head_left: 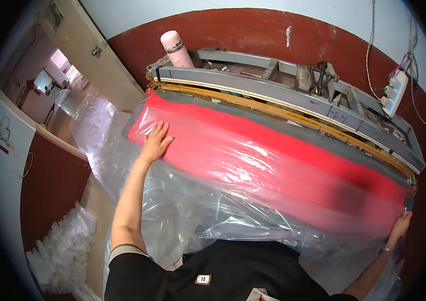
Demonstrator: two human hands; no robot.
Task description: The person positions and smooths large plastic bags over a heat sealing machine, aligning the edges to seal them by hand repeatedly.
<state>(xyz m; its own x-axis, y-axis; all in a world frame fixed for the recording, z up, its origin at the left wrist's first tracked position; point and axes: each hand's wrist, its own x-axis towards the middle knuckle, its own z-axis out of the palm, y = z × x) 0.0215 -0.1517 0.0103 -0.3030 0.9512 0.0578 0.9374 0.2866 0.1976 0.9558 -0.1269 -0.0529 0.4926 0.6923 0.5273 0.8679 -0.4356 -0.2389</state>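
Note:
A long red padded-looking surface [293, 145] runs across the bench in front of me. Clear plastic film [243, 168] covers its near part and spills in shiny folds toward my body. My left hand [157, 142] lies on the film near the left end of the red surface, palm down with fingers apart. At the far right end, my right hand [401, 226] has its fingers closed at the film's edge; exactly how they grip is hard to make out. Behind the red surface lies a dark grey strip [268, 115].
A grey metal frame [213, 78] with a yellow bar [273, 108] stands behind the surface. On its left end is a pink bottle [178, 50]. A power strip [396, 93] hangs at right. Bundled plastic [65, 251] lies at lower left, near an open door [92, 45].

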